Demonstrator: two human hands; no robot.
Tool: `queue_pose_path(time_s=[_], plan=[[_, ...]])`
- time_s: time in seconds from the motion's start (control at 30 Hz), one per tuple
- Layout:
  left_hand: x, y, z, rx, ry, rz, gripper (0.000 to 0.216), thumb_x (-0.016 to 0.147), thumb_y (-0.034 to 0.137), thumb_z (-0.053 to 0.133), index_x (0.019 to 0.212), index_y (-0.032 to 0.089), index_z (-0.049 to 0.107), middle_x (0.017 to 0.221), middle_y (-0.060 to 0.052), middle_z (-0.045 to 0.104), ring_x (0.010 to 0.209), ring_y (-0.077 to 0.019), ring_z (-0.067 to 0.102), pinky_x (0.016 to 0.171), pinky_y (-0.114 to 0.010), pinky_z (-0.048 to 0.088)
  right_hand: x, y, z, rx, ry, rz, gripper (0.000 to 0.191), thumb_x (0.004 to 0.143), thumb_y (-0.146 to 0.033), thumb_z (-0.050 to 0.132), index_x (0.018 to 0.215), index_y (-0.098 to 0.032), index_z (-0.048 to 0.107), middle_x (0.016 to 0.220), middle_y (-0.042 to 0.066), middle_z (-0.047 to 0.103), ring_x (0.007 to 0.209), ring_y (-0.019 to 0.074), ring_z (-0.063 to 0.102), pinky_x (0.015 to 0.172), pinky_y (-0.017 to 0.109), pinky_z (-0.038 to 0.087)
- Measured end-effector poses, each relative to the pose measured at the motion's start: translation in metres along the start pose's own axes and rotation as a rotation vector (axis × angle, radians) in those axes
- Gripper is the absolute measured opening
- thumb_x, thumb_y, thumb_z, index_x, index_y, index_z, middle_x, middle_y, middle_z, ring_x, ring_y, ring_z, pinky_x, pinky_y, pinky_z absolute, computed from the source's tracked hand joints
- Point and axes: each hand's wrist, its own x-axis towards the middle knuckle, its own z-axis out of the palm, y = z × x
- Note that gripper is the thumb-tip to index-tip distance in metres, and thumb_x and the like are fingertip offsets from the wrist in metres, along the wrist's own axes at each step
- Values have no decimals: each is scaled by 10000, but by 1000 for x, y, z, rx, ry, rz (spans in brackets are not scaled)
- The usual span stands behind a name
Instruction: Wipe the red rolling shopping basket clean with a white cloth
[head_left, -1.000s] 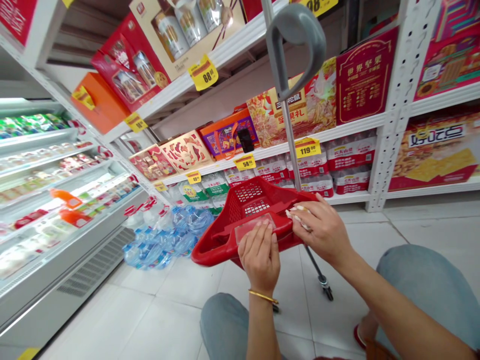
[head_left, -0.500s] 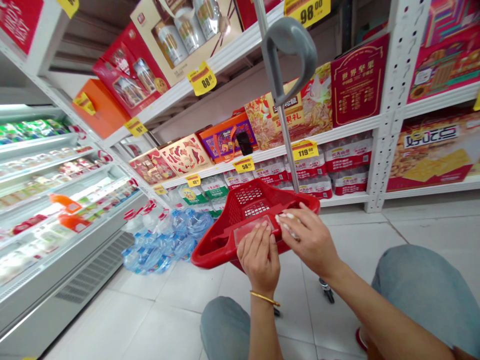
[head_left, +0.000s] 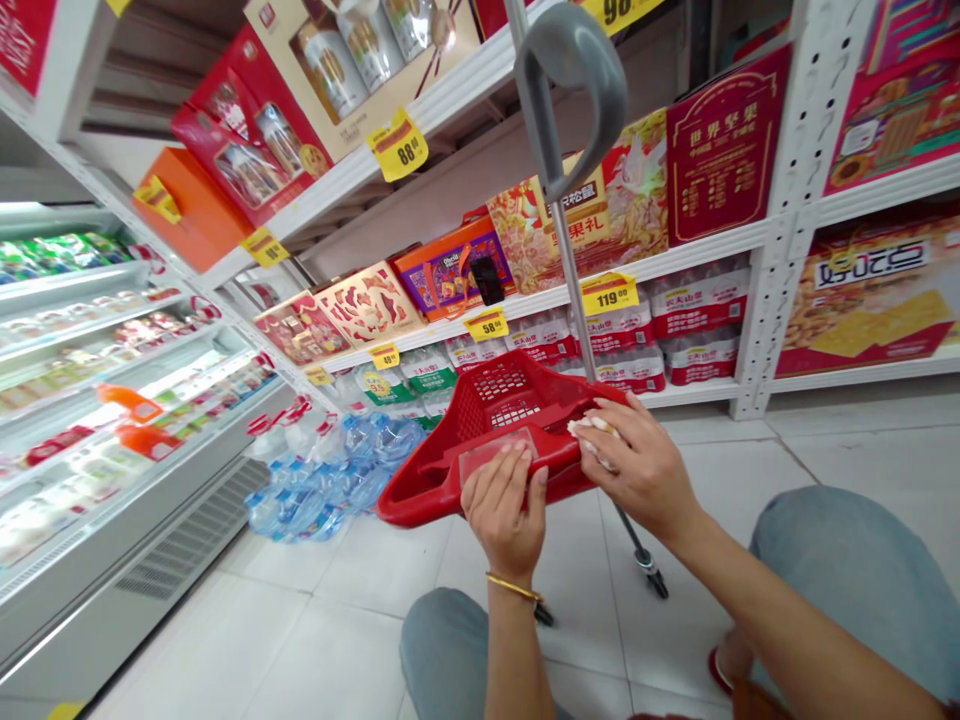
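Note:
A red plastic shopping basket (head_left: 420, 490) on wheels stands tilted in front of me, its grey pull handle (head_left: 571, 90) rising on a metal pole. My left hand (head_left: 504, 510) grips the basket's near rim, fingers curled over a clear panel on it. My right hand (head_left: 643, 468) is closed on a small white cloth or wipe (head_left: 594, 432) pressed against the rim to the right of the left hand. My knees in blue jeans show at the bottom.
White shelves with gift boxes, yellow price tags (head_left: 397, 146) and packs of bottled water (head_left: 697, 305) fill the wall ahead. Large water bottles (head_left: 330, 480) lie on the floor to the left. A chilled display case (head_left: 97, 420) runs along the left. The floor is pale tile.
My right hand moved left along the rim with the white wipe, then back to the right. The left hand kept its grip on the rim; the view shifted slightly.

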Motion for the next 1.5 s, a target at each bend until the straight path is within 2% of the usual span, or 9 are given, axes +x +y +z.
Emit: queue_pose_path(time_s=[0.17, 0.33, 0.5, 0.63, 0.77, 0.87, 1.13, 1.27, 1.5], plan=[[0, -7, -1, -13, 3, 7, 241, 811, 160, 675, 1051, 175, 661, 993, -78, 751, 966, -207, 689, 860, -351, 451, 2, 14, -4, 54, 19, 5, 208, 830, -143, 578, 1011, -186, 672, 1030, 105, 665, 1026, 236, 623, 978, 449, 506], [0, -6, -2, -4, -12, -42, 211, 829, 168, 650, 1038, 192, 666, 1013, -71, 748, 974, -207, 685, 938, -387, 401, 3, 9, -3, 79, 19, 45, 200, 835, -147, 577, 1005, -191, 673, 1002, 96, 659, 944, 213, 625, 912, 419, 538], [9, 19, 2, 170, 52, -120, 191, 858, 160, 605, 1032, 201, 673, 1011, -65, 749, 1037, -231, 667, 1083, -471, 234, 2, 1, 0, 54, 39, 102, 188, 841, -158, 569, 988, -189, 681, 999, 97, 653, 949, 218, 613, 892, 412, 540], [13, 42, 16, 105, -34, -88, 256, 882, 149, 558, 1123, 171, 639, 1126, -93, 711, 1136, -222, 619, 1116, -451, 233, 4, -7, 1, 55, 35, 110, 182, 859, -165, 544, 976, -181, 682, 977, 98, 657, 928, 215, 616, 899, 416, 536], [9, 50, 30, 37, -79, -162, 306, 927, 141, 451, 1196, 132, 596, 1196, -120, 675, 1191, -206, 579, 1093, -421, 301, 2, -15, 2, 78, 20, 117, 188, 872, -173, 539, 1008, -168, 669, 1010, 115, 653, 963, 218, 609, 907, 409, 535], [4, 48, 34, 60, -92, -205, 308, 938, 157, 427, 1189, 141, 604, 1158, -112, 692, 1140, -206, 599, 1061, -403, 319, -2, -16, 3, 96, 20, 77, 202, 868, -167, 548, 1041, -163, 653, 1054, 124, 646, 1006, 223, 601, 951, 433, 515], [4, 39, 29, 26, -95, -156, 244, 933, 196, 468, 1070, 161, 666, 1026, -83, 731, 1024, -211, 631, 984, -382, 332, -8, -4, 7, 135, 55, 11, 205, 833, -178, 586, 1023, -189, 659, 1056, 115, 652, 1020, 228, 611, 956, 446, 518], [7, 39, 28, 27, -76, -130, 219, 918, 190, 503, 1051, 169, 675, 1005, -74, 739, 996, -204, 636, 951, -365, 337, -3, 2, 4, 164, 45, 91, 197, 845, -194, 557, 999, -228, 676, 1041, 92, 664, 1021, 228, 622, 962, 455, 516], [6, 32, 21, 3, -55, -148, 216, 905, 186, 509, 1018, 177, 692, 974, -68, 745, 966, -194, 643, 920, -363, 353, 1, 20, 4, 306, 34, 304, 167, 862, -225, 557, 933, -228, 709, 939, 58, 702, 964, 197, 643, 866, 343, 544]])
